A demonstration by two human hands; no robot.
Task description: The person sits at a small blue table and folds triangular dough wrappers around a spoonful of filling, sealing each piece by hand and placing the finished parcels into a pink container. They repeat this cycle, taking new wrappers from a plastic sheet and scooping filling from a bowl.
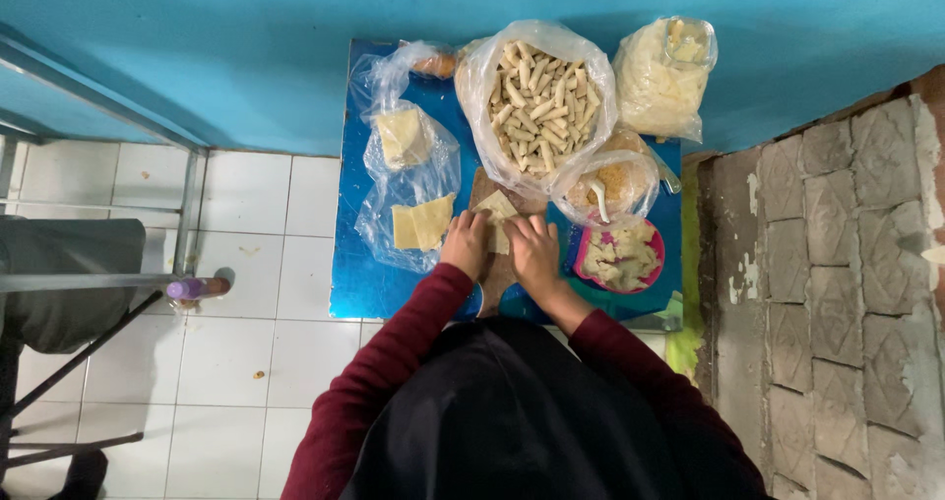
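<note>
At frame centre, a clear plastic bag of pale rolled sticks point(536, 96) crowds the small blue table point(354, 283). Just below it, the left hand point(466, 243) and right hand point(535, 252), fingers curled, press a pale square wrapper sheet point(497, 208) onto the wooden board point(495, 274).

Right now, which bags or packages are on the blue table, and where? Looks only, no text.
Large clear bag: back centre, open, full of pale rolled sticks.
Clear bag: back right, bulging, pale yellowish contents.
Small clear bag: right of centre, orange-brown crumbs.
Clear bags: left side, crumpled, flat pale-yellow sheets inside.
Pink bowl: front right, pale pieces.
No labels, signs or screens visible.
</note>
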